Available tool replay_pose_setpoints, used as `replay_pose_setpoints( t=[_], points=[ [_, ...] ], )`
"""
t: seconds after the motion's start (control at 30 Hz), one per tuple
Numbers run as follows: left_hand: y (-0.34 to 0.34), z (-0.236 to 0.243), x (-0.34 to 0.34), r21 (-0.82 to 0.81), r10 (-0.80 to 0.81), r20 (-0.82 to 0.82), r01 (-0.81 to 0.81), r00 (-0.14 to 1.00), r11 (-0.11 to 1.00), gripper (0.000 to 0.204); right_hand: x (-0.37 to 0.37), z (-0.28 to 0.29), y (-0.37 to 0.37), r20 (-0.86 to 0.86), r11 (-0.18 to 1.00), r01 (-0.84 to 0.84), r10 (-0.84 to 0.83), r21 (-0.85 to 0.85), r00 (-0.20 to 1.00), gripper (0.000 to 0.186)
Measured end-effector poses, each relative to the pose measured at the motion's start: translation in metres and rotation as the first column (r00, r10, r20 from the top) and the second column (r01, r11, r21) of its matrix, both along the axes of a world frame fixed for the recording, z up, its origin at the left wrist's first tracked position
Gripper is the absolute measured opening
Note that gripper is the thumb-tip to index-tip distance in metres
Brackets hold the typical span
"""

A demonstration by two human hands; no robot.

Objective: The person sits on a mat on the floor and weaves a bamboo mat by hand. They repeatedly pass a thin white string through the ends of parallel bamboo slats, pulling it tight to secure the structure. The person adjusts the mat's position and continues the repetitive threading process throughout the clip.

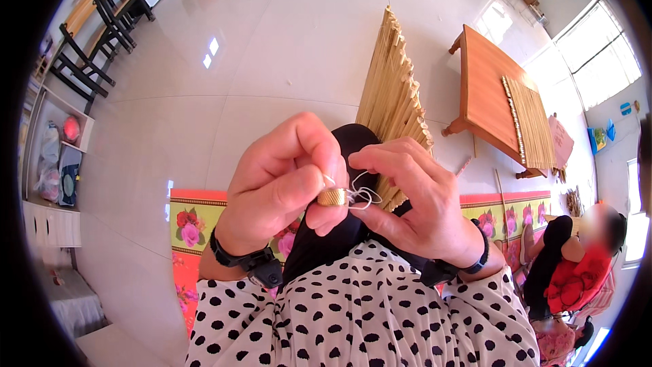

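Note:
Close in front of my lap, my left hand [282, 177] is closed, its thumb and index finger pinching white thread [365, 196]. A gold dimpled ring thimble [332, 196] sits on one of its fingers. The thread hangs in loose loops and a small tangle between my two hands. My right hand [418, 197] is just right of those loops, its thumb and index finger apart around them. Whether a needle is there I cannot tell. Beyond my hands, a panel of pale reed stalks [390, 88] stretches away from my knees; its near end is partly hidden.
A low wooden table [492, 88] at the right carries a reed mat [531, 119]. A person in red [577, 285] sits at the right. Flowered cloth [193, 231] lies beneath me. Dark-framed chairs [85, 54] and shelves [75, 126] line the left side.

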State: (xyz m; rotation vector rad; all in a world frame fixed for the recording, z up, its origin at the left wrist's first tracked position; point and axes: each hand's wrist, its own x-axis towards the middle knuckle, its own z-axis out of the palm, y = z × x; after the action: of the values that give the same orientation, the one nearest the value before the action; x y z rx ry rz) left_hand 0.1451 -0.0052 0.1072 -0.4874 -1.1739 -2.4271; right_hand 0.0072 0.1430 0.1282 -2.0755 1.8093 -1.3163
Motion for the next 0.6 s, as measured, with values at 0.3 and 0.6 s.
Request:
replay_pose_setpoints(
  t=[0.3, 0.6],
  points=[
    [-0.007, 0.005, -0.011, 0.02, -0.042, -0.041, 0.043, 0.998, 0.999, 0.013, -0.004, -0.006, -0.001, 0.212, 0.952, -0.075, 0.011, 0.295, 0.977, 0.045],
    [-0.019, 0.014, -0.005, -0.006, 0.118, 0.105, -0.118, 0.987, 0.993, 0.015, -0.011, -0.008, 0.003, 0.577, 0.894, -0.268, 0.012, 0.36, 0.816, 0.011]
  ],
)
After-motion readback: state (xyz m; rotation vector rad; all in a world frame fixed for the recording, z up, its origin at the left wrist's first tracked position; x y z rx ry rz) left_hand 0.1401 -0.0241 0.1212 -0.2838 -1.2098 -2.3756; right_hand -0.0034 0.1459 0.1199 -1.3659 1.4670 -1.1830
